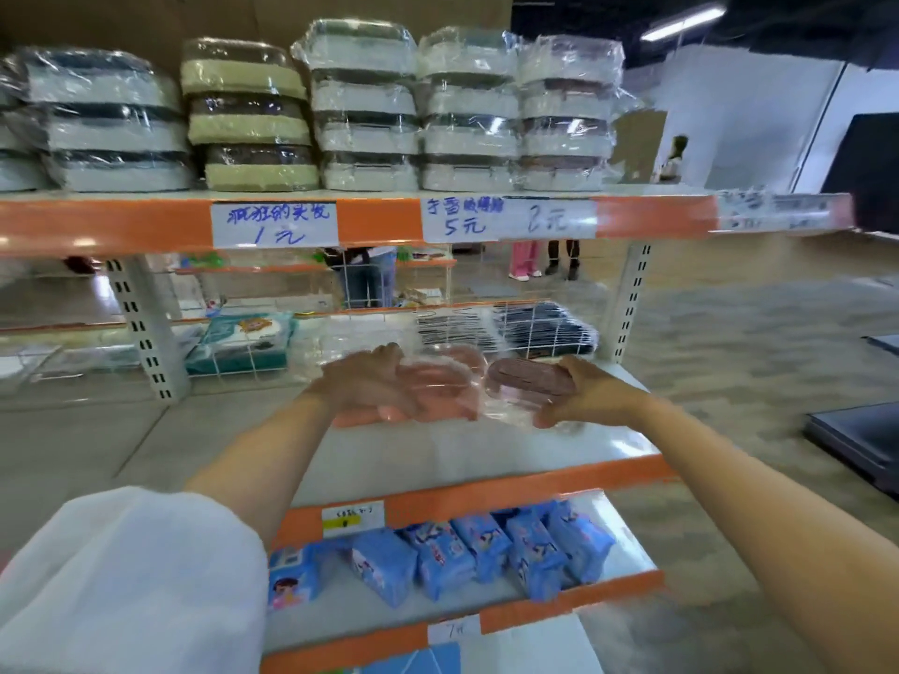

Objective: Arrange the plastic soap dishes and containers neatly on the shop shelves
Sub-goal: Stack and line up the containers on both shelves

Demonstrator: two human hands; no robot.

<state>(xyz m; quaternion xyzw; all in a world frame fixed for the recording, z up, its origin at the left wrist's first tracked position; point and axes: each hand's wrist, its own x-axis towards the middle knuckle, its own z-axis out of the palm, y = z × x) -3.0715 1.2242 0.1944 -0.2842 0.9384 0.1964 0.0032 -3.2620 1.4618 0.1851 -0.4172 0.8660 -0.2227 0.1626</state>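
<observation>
Clear plastic soap dishes sit over the middle shelf (486, 445), the left hand (369, 381) gripping the pinkish dish (438, 386) and the right hand (584, 391) the brown-lidded dish (528, 379); best set down side by side, squared to the shelf edge.

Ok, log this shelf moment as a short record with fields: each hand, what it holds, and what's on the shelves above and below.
left hand: grips pink soap dish
right hand: grips brown soap dish
position: both dishes over middle shelf
top shelf: wrapped container stacks
lower shelf: blue packets
</observation>
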